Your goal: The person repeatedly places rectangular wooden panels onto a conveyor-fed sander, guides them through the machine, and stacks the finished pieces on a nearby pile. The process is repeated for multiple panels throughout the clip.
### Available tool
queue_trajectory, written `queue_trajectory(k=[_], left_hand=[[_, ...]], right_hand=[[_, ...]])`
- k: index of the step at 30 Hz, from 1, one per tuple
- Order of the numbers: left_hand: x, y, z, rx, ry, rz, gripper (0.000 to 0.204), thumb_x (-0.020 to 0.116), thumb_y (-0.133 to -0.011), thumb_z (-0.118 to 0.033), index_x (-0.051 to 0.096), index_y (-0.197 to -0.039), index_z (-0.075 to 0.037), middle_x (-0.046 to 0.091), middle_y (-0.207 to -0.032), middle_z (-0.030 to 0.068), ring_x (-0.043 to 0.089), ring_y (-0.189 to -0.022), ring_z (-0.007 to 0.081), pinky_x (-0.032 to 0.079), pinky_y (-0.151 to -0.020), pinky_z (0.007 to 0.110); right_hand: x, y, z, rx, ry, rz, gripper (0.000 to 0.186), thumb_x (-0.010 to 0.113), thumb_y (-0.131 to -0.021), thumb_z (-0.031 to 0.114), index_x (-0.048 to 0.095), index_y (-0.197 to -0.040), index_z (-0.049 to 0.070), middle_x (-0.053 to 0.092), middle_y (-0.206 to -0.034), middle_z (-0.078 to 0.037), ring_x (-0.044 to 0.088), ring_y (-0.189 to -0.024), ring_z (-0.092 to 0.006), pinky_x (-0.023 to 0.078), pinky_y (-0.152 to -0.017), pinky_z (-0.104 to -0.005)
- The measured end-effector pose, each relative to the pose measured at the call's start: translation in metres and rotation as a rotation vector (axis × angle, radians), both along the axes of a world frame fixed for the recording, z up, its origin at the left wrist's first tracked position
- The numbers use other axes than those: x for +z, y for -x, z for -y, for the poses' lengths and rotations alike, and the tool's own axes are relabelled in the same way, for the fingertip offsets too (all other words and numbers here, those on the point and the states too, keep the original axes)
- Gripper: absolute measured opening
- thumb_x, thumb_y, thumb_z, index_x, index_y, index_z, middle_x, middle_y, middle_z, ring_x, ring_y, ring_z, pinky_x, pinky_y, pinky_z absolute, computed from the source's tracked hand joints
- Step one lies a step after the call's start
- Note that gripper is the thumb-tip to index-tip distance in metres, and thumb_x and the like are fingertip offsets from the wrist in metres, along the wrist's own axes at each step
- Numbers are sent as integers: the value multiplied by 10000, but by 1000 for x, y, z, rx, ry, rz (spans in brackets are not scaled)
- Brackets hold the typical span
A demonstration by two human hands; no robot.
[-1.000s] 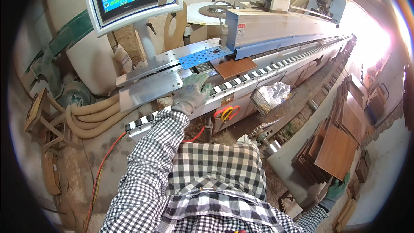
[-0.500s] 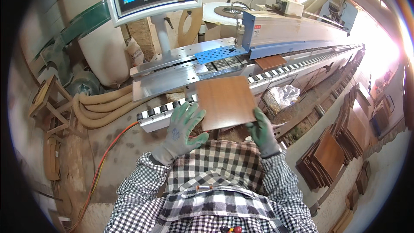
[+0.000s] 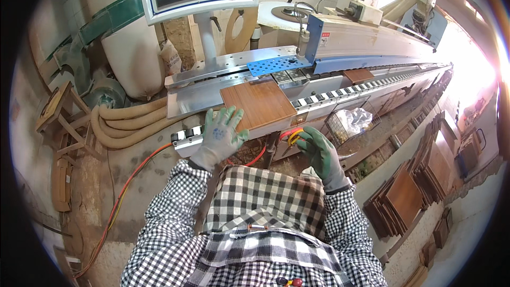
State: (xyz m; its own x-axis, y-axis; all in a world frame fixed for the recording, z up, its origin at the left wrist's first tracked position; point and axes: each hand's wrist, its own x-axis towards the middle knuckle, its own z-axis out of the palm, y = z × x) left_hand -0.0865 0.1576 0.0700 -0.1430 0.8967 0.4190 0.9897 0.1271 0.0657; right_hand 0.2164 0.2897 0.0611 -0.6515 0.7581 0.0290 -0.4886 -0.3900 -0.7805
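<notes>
Wood-grain panel (image 3: 257,103) now laid across metal plate (image 3: 187,100) and conveyor track (image 3: 330,94), which seemingly carry it; left hand (image 3: 219,137) touching its edge, fingers spread; right hand (image 3: 322,160) released, loosely curled, empty

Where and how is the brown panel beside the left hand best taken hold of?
The brown panel is probably best gripped by its left and right edges, from the person's side: it is thin and lies flat over the conveyor, so edges offer hold. The left hand is at its left edge; the right hand is clear.
</notes>
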Motion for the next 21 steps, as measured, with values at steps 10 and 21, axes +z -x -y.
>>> queue_trajectory(k=[10,21], left_hand=[[11,65,-40,189,270,190,739,472,-987,-635,373,-1589,-218,320,-1663,79,310,-1499,347,171,-1226,597],[-14,72,-38,92,-126,140,680,714,-885,-511,575,-1422,-119,596,-1371,139,510,-1303,339,339,-1134,517]], right_hand=[[32,-178,59,-1021,-943,1048,338,641,-1016,150,658,-1317,-5,680,-1317,-137,664,-1130,-210,538,-954,-331],[-82,-447,106,-1479,146,939,457,660,-1016,317,642,-1313,-30,690,-1238,-120,663,-1054,-215,539,-917,-339]])
